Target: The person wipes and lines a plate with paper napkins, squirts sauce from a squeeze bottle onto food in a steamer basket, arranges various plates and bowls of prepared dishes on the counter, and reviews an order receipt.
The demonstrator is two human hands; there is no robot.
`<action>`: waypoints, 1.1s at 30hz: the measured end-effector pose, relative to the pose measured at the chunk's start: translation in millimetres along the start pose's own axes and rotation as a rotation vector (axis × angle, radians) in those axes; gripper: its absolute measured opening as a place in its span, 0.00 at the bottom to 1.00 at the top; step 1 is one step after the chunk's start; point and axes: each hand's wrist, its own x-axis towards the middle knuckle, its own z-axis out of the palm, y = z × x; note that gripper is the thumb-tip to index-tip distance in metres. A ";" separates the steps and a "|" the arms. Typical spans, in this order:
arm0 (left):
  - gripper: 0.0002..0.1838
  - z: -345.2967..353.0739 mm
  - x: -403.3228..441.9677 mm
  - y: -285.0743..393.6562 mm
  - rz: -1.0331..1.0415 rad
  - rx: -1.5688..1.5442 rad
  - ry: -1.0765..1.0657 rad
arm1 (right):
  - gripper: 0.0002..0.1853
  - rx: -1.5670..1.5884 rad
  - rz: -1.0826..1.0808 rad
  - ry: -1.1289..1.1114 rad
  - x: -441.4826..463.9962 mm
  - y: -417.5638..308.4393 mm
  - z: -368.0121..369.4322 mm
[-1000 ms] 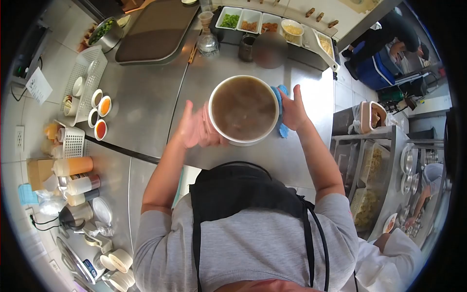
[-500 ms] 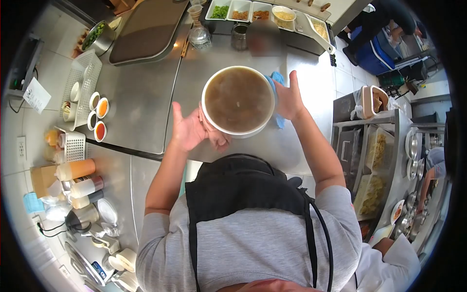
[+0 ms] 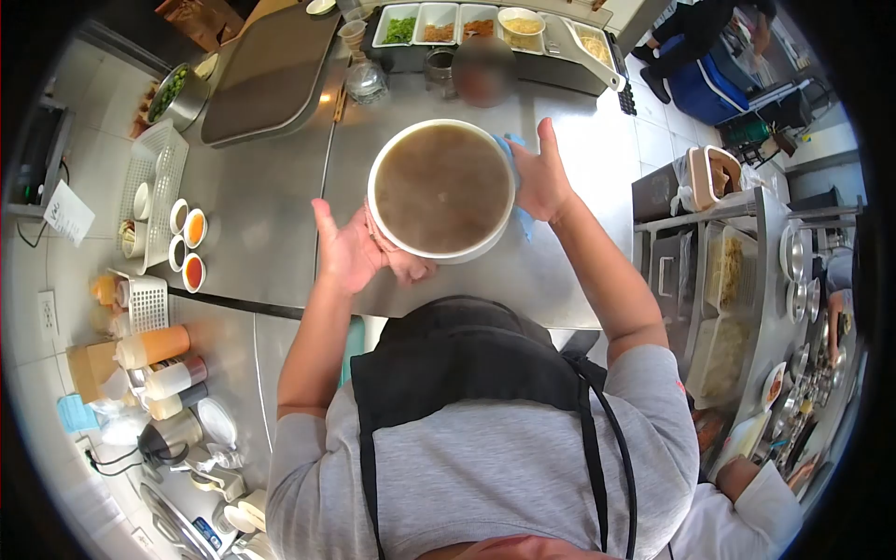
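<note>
A white bowl (image 3: pixel 441 189) filled close to the rim with brown, steaming broth is held up over the steel counter (image 3: pixel 252 187). My left hand (image 3: pixel 359 252) supports it at the lower left, thumb pointing up and fingers reaching under the bowl. On the right side, my right hand (image 3: pixel 541 177) grips the bowl with its thumb raised; its other fingers are partly hidden. A blue cloth (image 3: pixel 523 224) shows between that hand and the bowl.
Topping trays (image 3: pixel 437 25) line the back, near a glass jar (image 3: pixel 366 82). A brown tray (image 3: pixel 271 70) lies back left, small sauce cups (image 3: pixel 193 271) at left. Shelves (image 3: pixel 723 271) stand right. Another person's white sleeve (image 3: pixel 761 509) shows lower right.
The bowl and both hands have shifted left and slightly up in the view. The counter items have also shifted in the view. Both hands keep hold of the bowl.
</note>
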 end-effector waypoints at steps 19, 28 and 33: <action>0.54 -16.6 21.2 -5.7 -0.007 -0.062 0.040 | 0.54 -0.024 -0.002 -0.051 23.6 12.0 -14.6; 0.54 -23.6 23.2 -14.8 0.005 -0.215 -0.022 | 0.53 0.061 0.035 -0.077 17.3 13.1 -26.5; 0.54 -22.9 21.2 -15.7 0.016 -0.250 -0.074 | 0.52 0.019 0.021 -0.042 17.4 8.3 -13.6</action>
